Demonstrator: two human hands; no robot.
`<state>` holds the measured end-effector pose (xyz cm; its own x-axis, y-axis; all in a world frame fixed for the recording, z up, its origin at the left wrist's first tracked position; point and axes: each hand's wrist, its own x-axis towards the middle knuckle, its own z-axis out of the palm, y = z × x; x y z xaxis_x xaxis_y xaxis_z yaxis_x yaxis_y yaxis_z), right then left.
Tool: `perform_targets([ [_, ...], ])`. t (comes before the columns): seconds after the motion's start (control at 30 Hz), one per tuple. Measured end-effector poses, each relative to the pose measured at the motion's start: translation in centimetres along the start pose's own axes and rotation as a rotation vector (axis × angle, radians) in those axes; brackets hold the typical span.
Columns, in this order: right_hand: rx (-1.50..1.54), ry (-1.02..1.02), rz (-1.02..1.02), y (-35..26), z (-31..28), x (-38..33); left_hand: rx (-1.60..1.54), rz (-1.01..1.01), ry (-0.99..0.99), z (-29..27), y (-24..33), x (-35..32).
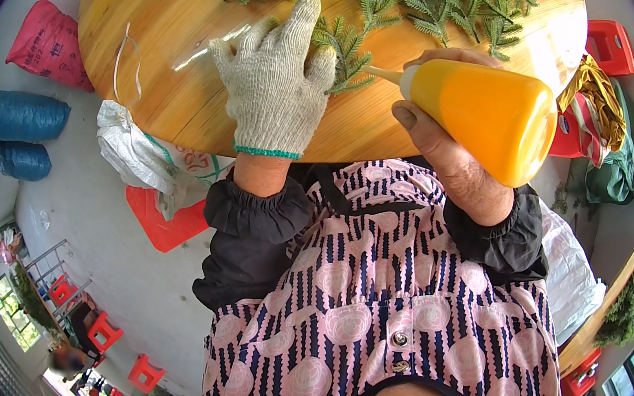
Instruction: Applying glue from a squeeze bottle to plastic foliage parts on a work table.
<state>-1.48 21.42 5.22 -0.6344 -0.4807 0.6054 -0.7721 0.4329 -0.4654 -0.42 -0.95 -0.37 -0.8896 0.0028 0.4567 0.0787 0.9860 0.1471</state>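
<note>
My left hand (pixel 276 94), in a knitted off-white glove with a green cuff edge, lies over the round wooden table (pixel 167 61) with its fingers spread. Just beside its thumb and index finger is a green fir-like sprig (pixel 343 51), partly hidden by the thumb. Bare and wrapped round a yellow squeeze bottle (pixel 478 111), my right hand (pixel 442 146) keeps it tilted on its side. The bottle's thin nozzle points left, close to that sprig's needles. Whether anything comes out of the tip, I cannot make out.
More green sprigs (pixel 451 9) lie along the table's far side. Left of the table are a pink sack (pixel 52 47) and blue bundles (pixel 26 119). A white woven bag (pixel 130 143) hangs by the near edge, above a red stool (pixel 163 223). Red stools and cloths stand right.
</note>
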Motion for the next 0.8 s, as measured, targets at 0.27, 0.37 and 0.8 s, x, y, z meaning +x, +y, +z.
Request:
perform_targets([
  [0.27,-0.036,0.079,-0.124,0.9,0.2,-0.6,-0.008,0.024,0.149,-0.8,0.5,0.1],
  [0.37,-0.059,0.086,-0.222,1.2,0.5,-0.5,-0.197,-0.007,0.317,-1.6,0.0,-0.8],
  [0.8,0.269,-0.01,0.293,-1.3,-1.8,0.5,-0.156,0.124,-0.021,-1.7,1.6,-1.0],
])
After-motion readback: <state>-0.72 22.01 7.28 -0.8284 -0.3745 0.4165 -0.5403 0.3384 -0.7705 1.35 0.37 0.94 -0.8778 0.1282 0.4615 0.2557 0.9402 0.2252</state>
